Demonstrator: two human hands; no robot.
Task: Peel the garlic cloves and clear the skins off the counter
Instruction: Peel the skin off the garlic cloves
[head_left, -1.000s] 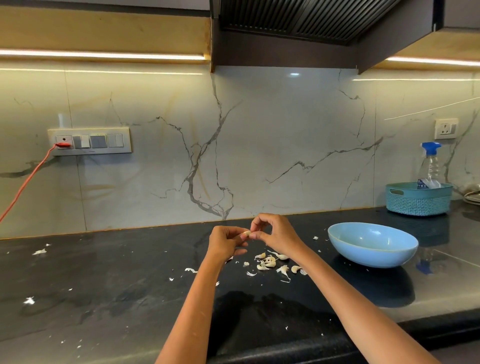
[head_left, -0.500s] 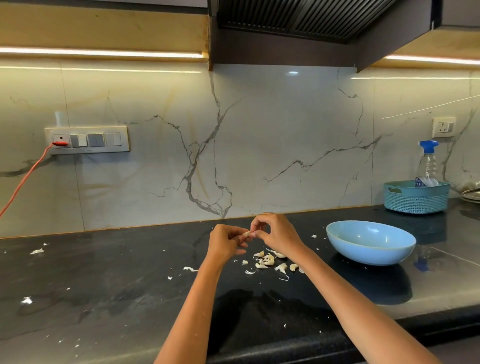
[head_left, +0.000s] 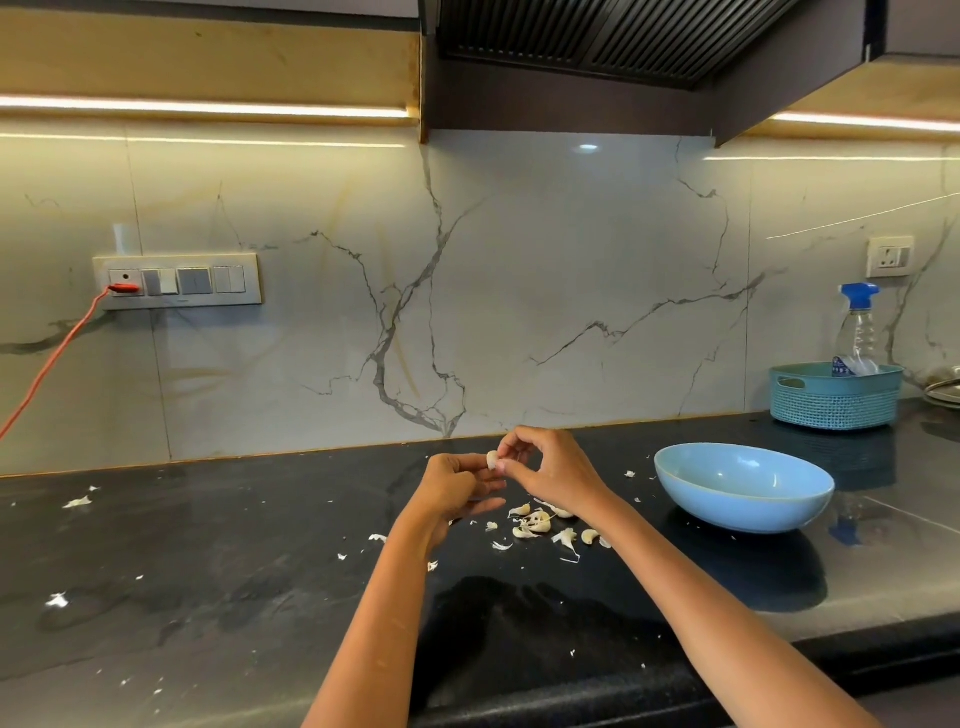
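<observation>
Clove now more exposed, both hands' grip pinching it (bowl contents unclear).

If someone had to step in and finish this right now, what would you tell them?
Left hand and right hand both pinch one garlic clove above the counter.
More cloves and skins lie in a pile just below the hands; loose skin flakes are scattered to the left.
The blue bowl sits to the right; it looks empty.
Left: finish peeling, then clear the skins.
</observation>
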